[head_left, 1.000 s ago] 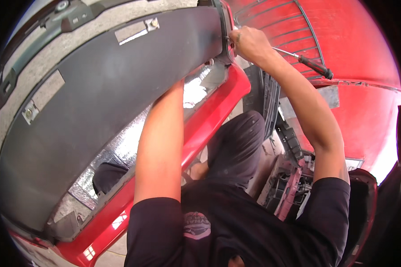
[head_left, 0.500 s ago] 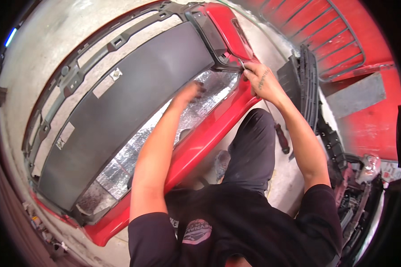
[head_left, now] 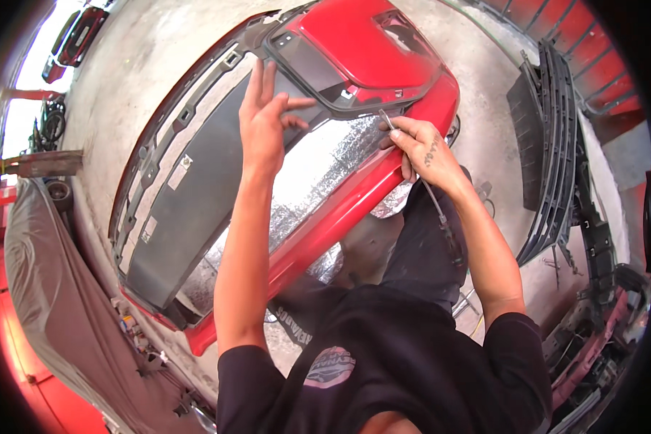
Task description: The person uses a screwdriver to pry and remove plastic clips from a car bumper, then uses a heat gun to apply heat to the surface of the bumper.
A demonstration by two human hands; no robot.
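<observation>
A large red car body part [head_left: 383,54], bumper-like with a dark grey panel [head_left: 202,184] and a black frame, lies in front of me. Silver foil-like sheeting [head_left: 304,181] shows beside the grey panel, bordered by a long red edge. My right hand [head_left: 419,148] is closed around the thin metal shaft of a screwdriver [head_left: 441,213]; its dark handle hangs down by my knee. The shaft's tip points up close to the black frame's corner; I cannot tell whether it touches. Raised over the grey panel, my left hand [head_left: 271,119] has its fingers spread and holds nothing.
Black slatted grille-like parts [head_left: 557,145] stand on the floor at the right, with further dark car parts [head_left: 593,340] nearer me. A grey cover [head_left: 50,267] drapes over something red at the left. A metal rack [head_left: 600,65] is at the far right.
My left hand has risen from over the foil to above the grey panel, fingers now spread. The right hand keeps the screwdriver, its tip near the frame corner. My view has shifted.
</observation>
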